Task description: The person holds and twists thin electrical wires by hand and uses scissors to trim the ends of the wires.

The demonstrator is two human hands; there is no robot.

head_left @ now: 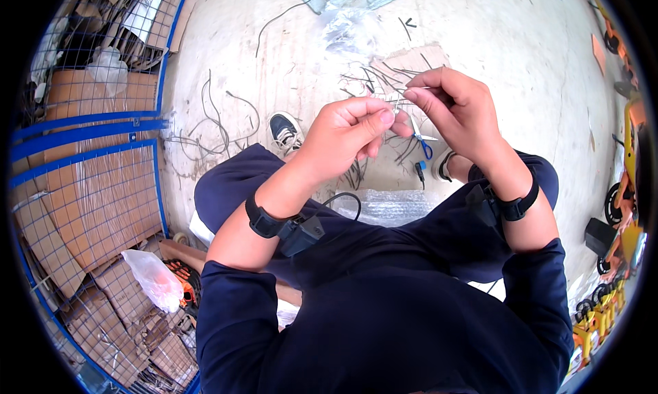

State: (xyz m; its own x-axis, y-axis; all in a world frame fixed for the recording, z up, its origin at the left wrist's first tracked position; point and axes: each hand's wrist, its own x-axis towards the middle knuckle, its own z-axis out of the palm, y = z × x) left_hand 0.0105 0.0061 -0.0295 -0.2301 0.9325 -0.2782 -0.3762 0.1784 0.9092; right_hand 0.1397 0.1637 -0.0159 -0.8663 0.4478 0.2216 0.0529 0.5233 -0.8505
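My left hand (348, 131) is closed, thumb against the fingers, pinching a thin wire (399, 102) that looks like a short length of cable. Close by on the right, my right hand (458, 111) is also closed, its thumb and forefinger together at the wire's other side. The wire is too fine to make out fully, and part of it is hidden by my fingers. On the floor below and between the hands lie scissors (426, 147) with blue handles. Many short dark cable pieces (355, 176) are scattered around them, some on a flat brown sheet (415, 57).
Longer dark cables (221, 123) curl on the floor at left. A blue wire-mesh cage (86, 120) holds cardboard. Clear plastic wrap (346, 31) lies ahead, bubble wrap (384, 205) between my legs. A small blue-and-black object (420, 168) sits near my right foot. Yellow and orange equipment (627, 209) lines the right.
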